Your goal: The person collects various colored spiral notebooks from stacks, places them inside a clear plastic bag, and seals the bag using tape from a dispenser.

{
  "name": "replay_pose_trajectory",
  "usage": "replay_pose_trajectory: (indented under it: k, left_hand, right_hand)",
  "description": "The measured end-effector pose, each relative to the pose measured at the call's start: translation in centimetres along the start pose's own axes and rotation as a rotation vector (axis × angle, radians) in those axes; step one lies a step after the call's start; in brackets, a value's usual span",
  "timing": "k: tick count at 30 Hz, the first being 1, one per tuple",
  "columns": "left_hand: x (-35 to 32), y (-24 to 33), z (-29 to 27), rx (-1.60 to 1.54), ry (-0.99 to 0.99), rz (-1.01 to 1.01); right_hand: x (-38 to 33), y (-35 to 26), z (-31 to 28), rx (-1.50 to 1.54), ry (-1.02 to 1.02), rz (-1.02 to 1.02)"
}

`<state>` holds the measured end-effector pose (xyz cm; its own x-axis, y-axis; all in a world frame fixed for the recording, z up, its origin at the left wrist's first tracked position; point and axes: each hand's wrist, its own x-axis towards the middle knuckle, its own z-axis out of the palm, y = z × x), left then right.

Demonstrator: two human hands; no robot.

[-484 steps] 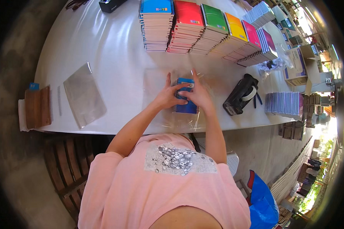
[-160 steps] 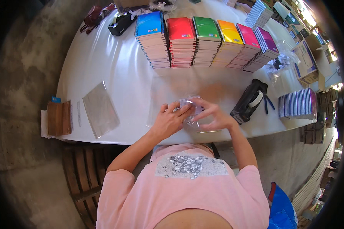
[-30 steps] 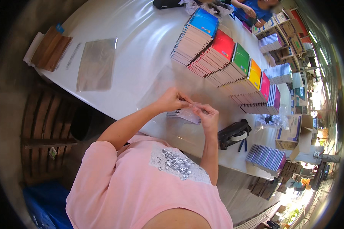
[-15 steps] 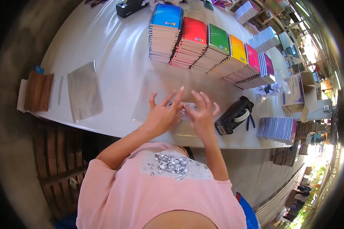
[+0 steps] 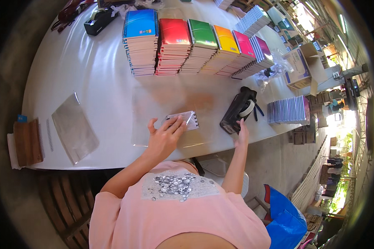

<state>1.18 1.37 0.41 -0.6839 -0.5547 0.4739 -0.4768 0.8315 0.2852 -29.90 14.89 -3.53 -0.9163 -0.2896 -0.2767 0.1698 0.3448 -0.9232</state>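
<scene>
A small white spiral notepad [image 5: 190,120] in clear plastic lies on the table in front of me. My left hand [image 5: 167,133] rests over its left part, fingers stretched out and pressing down on it. Beneath it a large clear plastic sheet [image 5: 143,124] is spread on the tabletop. My right hand [image 5: 242,135] is at the near end of a black tape dispenser [image 5: 232,112], beside its roll of tape [image 5: 247,108]. Its fingers are partly hidden there, and whether they pinch any tape does not show.
Stacked spiral notebooks with blue [image 5: 140,24], red [image 5: 174,32] and green [image 5: 202,33] covers stand behind the notepad, beside further colours. More notebooks [image 5: 287,110] sit at the right edge. Pliers [image 5: 257,111] lie by the dispenser. Plastic sleeves [image 5: 75,128] and brown notebooks [image 5: 28,143] lie left.
My right hand has left the notepad and moved right to the tape dispenser. My left hand has flattened onto the notepad. The view has shifted to the right.
</scene>
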Motion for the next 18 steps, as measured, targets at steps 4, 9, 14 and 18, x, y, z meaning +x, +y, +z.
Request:
replay_pose_trajectory:
  k: [4, 9, 14, 18]
  left_hand:
    - [0.2, -0.1, -0.1, -0.042, -0.003, 0.020]
    - [0.1, -0.6, -0.1, -0.040, 0.026, 0.034]
    - [0.1, -0.7, -0.6, -0.082, 0.004, 0.041]
    - [0.2, -1.1, -0.6, -0.176, -0.035, 0.051]
  right_hand:
    - [2.8, 2.2, -0.8, 0.401, -0.280, 0.204]
    - [-4.2, -1.0, 0.6, 0.414, -0.080, 0.223]
    - [-7.3, 1.0, 0.7, 0.346, -0.087, 0.214]
    - [-7.9, 2.3, 1.0, -0.978, 0.520, -0.228]
